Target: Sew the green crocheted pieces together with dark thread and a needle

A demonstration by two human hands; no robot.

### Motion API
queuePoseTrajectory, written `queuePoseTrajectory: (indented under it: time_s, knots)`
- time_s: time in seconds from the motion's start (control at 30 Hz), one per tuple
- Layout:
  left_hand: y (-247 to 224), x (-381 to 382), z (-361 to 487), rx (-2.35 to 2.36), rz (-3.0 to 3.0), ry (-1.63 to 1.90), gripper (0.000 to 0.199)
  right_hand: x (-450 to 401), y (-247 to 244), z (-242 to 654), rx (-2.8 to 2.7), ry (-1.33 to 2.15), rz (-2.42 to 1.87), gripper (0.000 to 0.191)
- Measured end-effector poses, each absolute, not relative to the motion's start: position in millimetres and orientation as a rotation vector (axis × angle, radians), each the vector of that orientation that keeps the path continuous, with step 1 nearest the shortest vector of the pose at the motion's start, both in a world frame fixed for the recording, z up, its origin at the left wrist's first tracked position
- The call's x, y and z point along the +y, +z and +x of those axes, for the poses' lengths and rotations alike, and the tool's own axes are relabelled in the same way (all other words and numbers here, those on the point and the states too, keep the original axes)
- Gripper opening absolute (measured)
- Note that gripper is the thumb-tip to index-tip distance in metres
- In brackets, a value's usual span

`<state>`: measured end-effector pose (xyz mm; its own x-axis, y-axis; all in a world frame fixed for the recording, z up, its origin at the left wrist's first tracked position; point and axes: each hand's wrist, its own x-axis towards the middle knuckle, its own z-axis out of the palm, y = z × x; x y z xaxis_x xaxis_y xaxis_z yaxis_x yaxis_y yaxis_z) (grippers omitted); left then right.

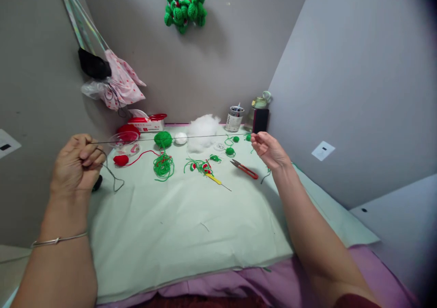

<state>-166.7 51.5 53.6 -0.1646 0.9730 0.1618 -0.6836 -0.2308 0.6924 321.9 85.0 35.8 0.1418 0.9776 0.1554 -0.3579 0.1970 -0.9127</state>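
Holding a dark cord, clenched in the left hand and pinched in the right hand, apparently to stretch it taut.

pale-green table cover | green yarn ball | white stuffing | red snips | yellow hook

A slim silvery bangle accompanies a maroon sleeve.

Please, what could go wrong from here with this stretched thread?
The dark thread, taut between the left hand and right hand, might snap or slip from either grip. Its slack loop hanging below the left hand could tangle. If lowered, the thread might catch on the yellow-handled crochet hook or red-handled snips.
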Motion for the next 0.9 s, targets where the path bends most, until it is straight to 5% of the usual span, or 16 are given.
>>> queuePoseTrajectory:
  time_s: [0.17,0.4,0.63,0.8,0.9]
  knots:
    - [45.7,54.4,-149.6,0.711,1.097,1.678,0.033,89.1,36.5,327.0,-0.857,1.119,-0.725,0.022]
    - [37.1,54.9,-129.8,0.953,1.310,1.477,0.010,82.3,46.6,341.5,-0.720,1.218,-0.579,0.021]
    - [38.5,43.4,-95.9,1.372,2.280,1.422,0.010,76.8,53.9,343.5,-0.504,1.236,-0.680,0.031]
    - [46.3,16.1,-44.3,1.125,2.476,1.382,0.010,52.5,47.2,259.1,-0.908,1.507,-0.727,0.006]
    - [43.4,6.8,-24.4,1.017,2.474,1.370,0.010,26.6,34.5,204.1,-1.235,1.682,-0.688,0.029]
